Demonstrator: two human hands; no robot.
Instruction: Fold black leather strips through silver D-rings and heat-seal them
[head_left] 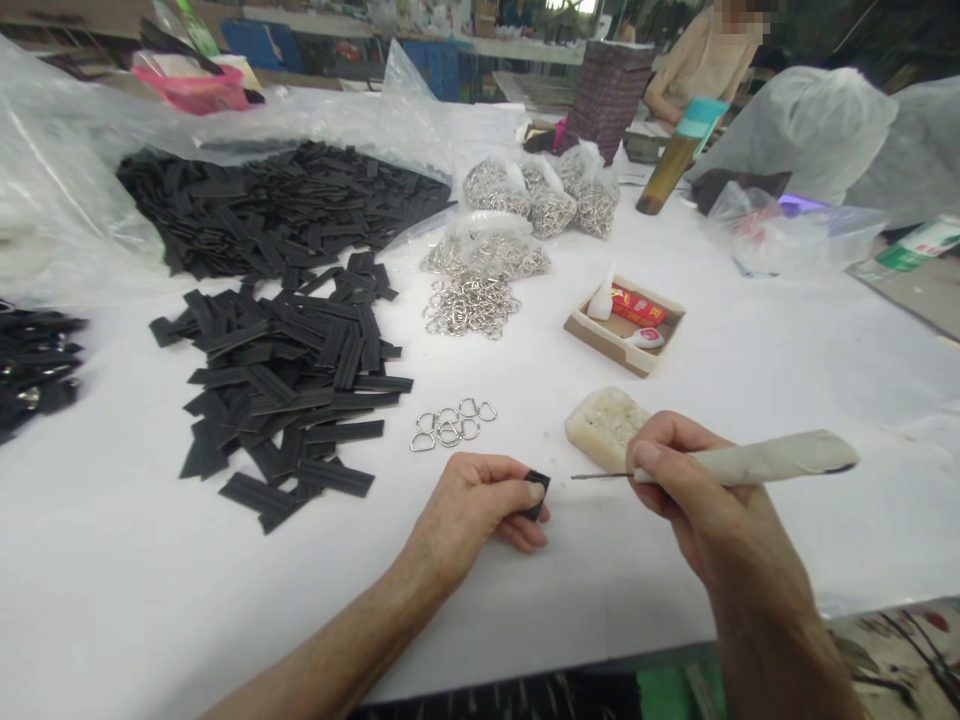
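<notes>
Between the thumb and fingers of my left hand [480,505] is a small folded black strip [537,492]. My right hand [701,490] is closed around the pale wrapped handle of a thin-bladed tool [780,458], its narrow tip pointing left toward the strip, a short gap apart. Just behind my right hand lies a yellowish-white block [604,425] with a pitted top. Several loose metal D-rings [448,430] lie beyond my left hand. Farther left is a pile of flat black strips [300,370].
A small open box [626,325] holds a red packet and white pieces. Behind the loose ring heap [472,305] stand clear bags of rings [555,190]. A larger strip heap [277,205] lies in plastic sheeting. A teal-lidded bottle [679,155] stands near a person [705,60].
</notes>
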